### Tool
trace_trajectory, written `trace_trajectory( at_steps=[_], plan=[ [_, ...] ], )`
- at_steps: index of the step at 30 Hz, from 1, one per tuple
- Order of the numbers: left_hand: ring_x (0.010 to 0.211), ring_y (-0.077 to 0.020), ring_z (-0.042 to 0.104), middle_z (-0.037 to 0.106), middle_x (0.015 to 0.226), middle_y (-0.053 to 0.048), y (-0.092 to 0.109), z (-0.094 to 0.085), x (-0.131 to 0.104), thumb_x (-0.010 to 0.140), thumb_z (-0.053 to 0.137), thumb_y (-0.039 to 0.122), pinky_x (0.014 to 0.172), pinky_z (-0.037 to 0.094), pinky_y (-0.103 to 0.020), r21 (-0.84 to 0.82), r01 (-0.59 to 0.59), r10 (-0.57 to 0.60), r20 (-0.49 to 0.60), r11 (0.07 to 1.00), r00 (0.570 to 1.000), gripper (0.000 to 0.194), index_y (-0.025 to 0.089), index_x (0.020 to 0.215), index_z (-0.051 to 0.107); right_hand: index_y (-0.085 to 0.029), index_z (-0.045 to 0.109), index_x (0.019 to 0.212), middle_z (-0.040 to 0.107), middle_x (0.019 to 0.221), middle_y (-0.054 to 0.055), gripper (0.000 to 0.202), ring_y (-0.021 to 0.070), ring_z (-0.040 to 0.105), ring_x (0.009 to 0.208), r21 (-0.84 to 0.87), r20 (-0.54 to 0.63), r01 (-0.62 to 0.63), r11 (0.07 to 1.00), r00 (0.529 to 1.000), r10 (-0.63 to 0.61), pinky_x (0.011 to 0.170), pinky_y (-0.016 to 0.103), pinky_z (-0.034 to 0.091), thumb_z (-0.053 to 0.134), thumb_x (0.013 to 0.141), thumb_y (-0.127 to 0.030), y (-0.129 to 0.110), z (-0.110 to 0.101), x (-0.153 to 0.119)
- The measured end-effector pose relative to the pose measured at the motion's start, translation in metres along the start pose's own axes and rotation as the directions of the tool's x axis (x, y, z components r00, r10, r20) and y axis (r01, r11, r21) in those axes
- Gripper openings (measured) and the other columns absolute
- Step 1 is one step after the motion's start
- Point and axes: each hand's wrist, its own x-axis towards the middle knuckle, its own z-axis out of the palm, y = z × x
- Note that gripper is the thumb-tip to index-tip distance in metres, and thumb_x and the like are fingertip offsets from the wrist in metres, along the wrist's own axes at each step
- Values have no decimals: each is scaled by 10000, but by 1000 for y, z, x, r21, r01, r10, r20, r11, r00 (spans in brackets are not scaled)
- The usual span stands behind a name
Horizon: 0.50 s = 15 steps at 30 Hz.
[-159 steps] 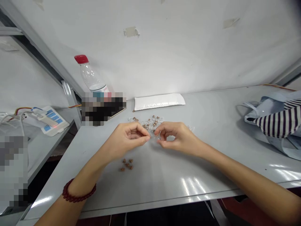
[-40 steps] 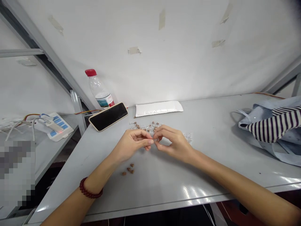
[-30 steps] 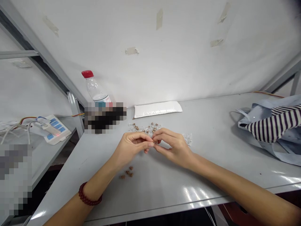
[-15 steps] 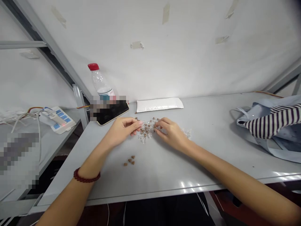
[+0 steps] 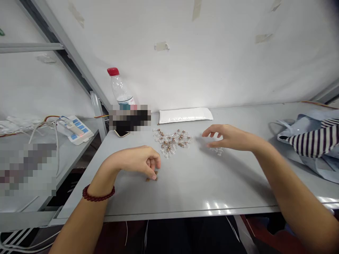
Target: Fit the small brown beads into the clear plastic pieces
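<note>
Small clear glass bottles with brown corks [image 5: 171,141] lie in a loose pile on the grey table [image 5: 190,190]. My left hand [image 5: 143,161] hovers over several loose corks [image 5: 148,180] nearer the front edge, fingers curled down and partly hiding them; whether a cork is between its fingertips cannot be made out. To the right of the pile my right hand [image 5: 229,137] is raised above the table, thumb and fingers apart, holding nothing. Beneath it lie a few clear glass pieces [image 5: 218,151], partly covered.
A white padded packet [image 5: 185,115] lies along the wall. At the back left stand a red-capped bottle [image 5: 118,86] and a phone [image 5: 122,132], partly blurred. A striped bag [image 5: 308,141] rests at the right, and a power strip [image 5: 79,130] sits on the left side table.
My left hand has moved from the pile toward the front, to the loose corks. My right hand has left the pile, moved right and opened. The view has shifted slightly.
</note>
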Motion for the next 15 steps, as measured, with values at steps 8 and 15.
trace_trajectory(
  at_steps=[8, 15],
  plan=[
    [571, -166, 629, 710, 642, -6, -5, 9, 10, 655, 626, 274, 461, 375, -219, 18, 47, -45, -111, 999, 993, 72, 205, 648, 647, -254, 690, 1035, 678, 1081, 82, 405, 280, 636, 913, -58, 66, -55, 997, 996, 59, 698, 373, 509, 702, 672, -433, 9, -10, -6],
    [593, -138, 580, 644, 632, 15, 10, 7, 11, 694, 594, 254, 514, 397, -209, -5, -49, 46, -265, 999, 963, 78, 196, 688, 645, -227, 696, 965, 683, 1020, 77, 302, 265, 629, 924, -56, 95, -84, 995, 991, 89, 700, 361, 494, 647, 695, -352, 9, -7, -1]
  ],
)
